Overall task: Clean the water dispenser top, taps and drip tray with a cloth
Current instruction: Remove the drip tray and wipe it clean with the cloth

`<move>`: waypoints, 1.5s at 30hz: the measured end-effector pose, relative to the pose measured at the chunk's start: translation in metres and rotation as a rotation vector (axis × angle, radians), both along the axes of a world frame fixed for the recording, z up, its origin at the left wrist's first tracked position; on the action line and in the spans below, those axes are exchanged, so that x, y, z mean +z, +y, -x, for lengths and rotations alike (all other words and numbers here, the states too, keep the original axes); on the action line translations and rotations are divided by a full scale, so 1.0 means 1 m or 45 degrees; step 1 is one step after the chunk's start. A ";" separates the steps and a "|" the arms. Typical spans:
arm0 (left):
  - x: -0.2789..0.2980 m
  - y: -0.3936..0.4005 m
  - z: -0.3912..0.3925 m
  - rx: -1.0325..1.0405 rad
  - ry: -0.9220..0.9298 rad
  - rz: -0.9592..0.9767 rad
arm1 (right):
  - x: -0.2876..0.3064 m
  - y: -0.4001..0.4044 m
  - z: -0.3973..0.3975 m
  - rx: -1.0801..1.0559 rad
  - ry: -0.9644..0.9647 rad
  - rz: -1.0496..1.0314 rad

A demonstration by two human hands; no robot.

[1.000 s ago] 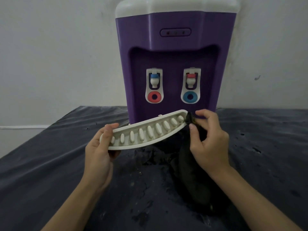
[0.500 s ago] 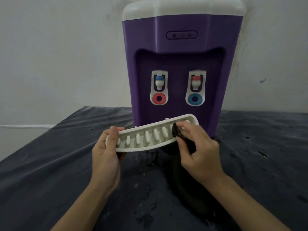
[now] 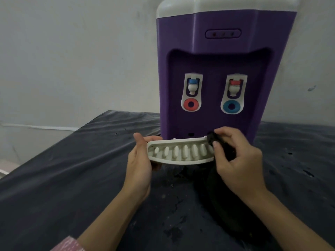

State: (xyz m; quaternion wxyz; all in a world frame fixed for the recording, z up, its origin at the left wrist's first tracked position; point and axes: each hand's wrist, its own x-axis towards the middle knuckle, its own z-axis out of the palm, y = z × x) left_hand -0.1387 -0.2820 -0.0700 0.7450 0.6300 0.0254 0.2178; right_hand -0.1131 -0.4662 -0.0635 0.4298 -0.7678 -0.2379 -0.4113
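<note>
The left hand (image 3: 139,165) grips the left end of the white drip tray (image 3: 181,153), held off the dispenser (image 3: 217,69) above the table's dark cover (image 3: 72,169) near its far edge. The right hand (image 3: 237,160) pinches a black cloth (image 3: 213,139) against the tray's right end. Wiping should follow the raised oval ribs and the grooves between them. The curved tray looks like rigid, smooth plastic; the cloth is soft and hangs limp.
</note>
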 end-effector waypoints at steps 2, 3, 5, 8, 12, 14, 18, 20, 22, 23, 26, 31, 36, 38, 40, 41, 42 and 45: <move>-0.002 -0.001 0.000 -0.017 0.010 -0.001 | -0.005 0.008 0.003 0.051 0.019 0.061; -0.003 -0.002 0.000 -0.029 0.012 0.002 | -0.007 0.011 0.004 0.080 0.031 0.091; -0.005 -0.004 -0.001 -0.056 0.023 -0.009 | -0.010 0.014 0.006 0.130 0.072 0.159; -0.008 -0.004 -0.002 -0.068 0.013 -0.056 | -0.011 0.016 0.007 0.149 0.133 0.228; -0.007 -0.006 -0.001 -0.082 -0.054 -0.119 | -0.007 0.022 0.012 0.245 0.160 0.167; -0.010 -0.009 0.000 -0.113 -0.051 -0.153 | -0.003 0.029 0.016 0.272 0.127 0.170; -0.013 -0.011 0.002 -0.118 -0.038 -0.189 | -0.005 0.038 0.024 0.159 0.004 0.429; -0.012 -0.010 0.001 -0.101 -0.024 -0.187 | -0.010 0.040 0.027 0.042 -0.073 0.635; -0.013 -0.010 0.001 -0.071 0.003 -0.213 | -0.011 0.044 0.030 -0.076 -0.165 0.774; -0.013 -0.010 0.001 -0.047 0.015 -0.225 | -0.011 0.046 0.031 -0.115 -0.219 0.798; -0.014 -0.010 0.001 0.002 0.013 -0.252 | -0.012 0.049 0.034 -0.153 -0.290 0.809; -0.009 -0.008 0.001 0.019 -0.009 -0.336 | -0.017 0.054 0.038 -0.252 -0.177 0.846; -0.007 -0.009 0.004 0.017 -0.044 -0.445 | -0.013 0.050 0.031 -0.124 -0.022 0.771; -0.008 -0.010 0.005 0.021 -0.027 -0.428 | -0.013 0.048 0.029 -0.052 0.055 0.731; -0.010 -0.009 0.006 0.019 -0.009 -0.416 | -0.013 0.046 0.026 0.045 0.132 0.673; -0.011 -0.010 0.006 0.017 -0.007 -0.430 | -0.013 0.045 0.025 0.098 0.173 0.644; -0.012 -0.009 0.007 0.013 -0.009 -0.453 | -0.013 0.044 0.024 0.141 0.210 0.628; -0.014 -0.009 0.008 -0.014 -0.027 -0.527 | -0.014 0.041 0.024 0.216 0.278 0.642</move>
